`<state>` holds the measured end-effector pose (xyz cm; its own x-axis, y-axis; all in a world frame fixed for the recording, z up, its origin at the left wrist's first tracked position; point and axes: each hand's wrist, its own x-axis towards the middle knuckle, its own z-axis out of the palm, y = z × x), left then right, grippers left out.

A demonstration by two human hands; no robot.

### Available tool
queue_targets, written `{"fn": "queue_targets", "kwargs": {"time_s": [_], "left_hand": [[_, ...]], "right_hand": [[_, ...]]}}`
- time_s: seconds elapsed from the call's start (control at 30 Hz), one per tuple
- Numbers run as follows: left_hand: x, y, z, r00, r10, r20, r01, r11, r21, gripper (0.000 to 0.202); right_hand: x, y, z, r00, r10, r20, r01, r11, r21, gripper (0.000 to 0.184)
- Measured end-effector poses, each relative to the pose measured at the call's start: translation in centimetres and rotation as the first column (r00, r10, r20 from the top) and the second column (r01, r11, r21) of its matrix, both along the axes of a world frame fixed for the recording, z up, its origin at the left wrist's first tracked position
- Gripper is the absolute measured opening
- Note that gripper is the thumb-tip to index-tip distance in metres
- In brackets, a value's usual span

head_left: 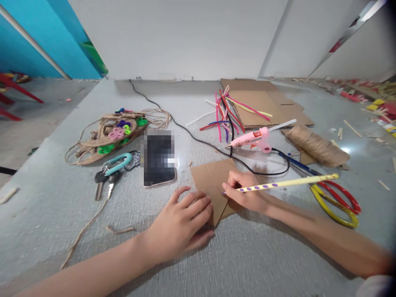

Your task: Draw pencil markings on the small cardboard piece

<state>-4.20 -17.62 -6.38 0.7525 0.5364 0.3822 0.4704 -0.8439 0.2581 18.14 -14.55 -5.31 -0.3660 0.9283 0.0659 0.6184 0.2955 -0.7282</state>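
My right hand (246,189) is closed round a pale yellow pencil (287,182) with purple spots, its tip down at a piece of brown cardboard (208,177). On the left edge of that cardboard rests my left hand (185,218), fingers apart and slightly curled, palm down. Part of the cardboard is hidden under both hands. Just beyond my right hand lies a pink glue gun (252,140) with a clear stick in its back. To the right are scissors (335,202) with red and yellow handles. A phone (159,159) lies beyond my left hand.
Keys (107,179) and a twine-wrapped piece with coloured flowers (119,132) lie at left. Pipe cleaners (222,111), cardboard sheets (266,103) and a twine roll (317,145) are further back. A black cord (185,128) crosses the table (117,255). Scraps litter the right.
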Motion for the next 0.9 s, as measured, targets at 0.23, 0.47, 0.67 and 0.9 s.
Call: {"fn": "queue_targets", "kwargs": {"time_s": [0.23, 0.47, 0.67, 0.9], "left_hand": [[0.0, 0.0, 0.0, 1.000, 0.005, 0.009, -0.005, 1.000, -0.003, 0.031], [0.0, 0.0, -0.1, 1.000, 0.003, 0.005, -0.003, 1.000, 0.006, 0.032], [0.0, 0.0, 0.0, 1.000, 0.008, -0.002, -0.008, 1.000, 0.008, 0.032], [0.1, 0.1, 0.2, 1.000, -0.003, -0.005, 0.003, 1.000, 0.000, 0.029]], "right_hand": [[0.0, -0.2, -0.4, 0.996, 0.084, 0.032, -0.085, 0.996, 0.037, 0.028], [0.0, -0.6, -1.1, 0.995, 0.096, 0.030, -0.098, 0.989, 0.114, 0.029], [0.0, -0.6, -0.9, 0.990, 0.138, 0.039, -0.140, 0.988, 0.068, 0.029], [0.2, -0.7, -0.9, 0.973, 0.227, -0.049, -0.227, 0.974, 0.003, 0.027]]}}
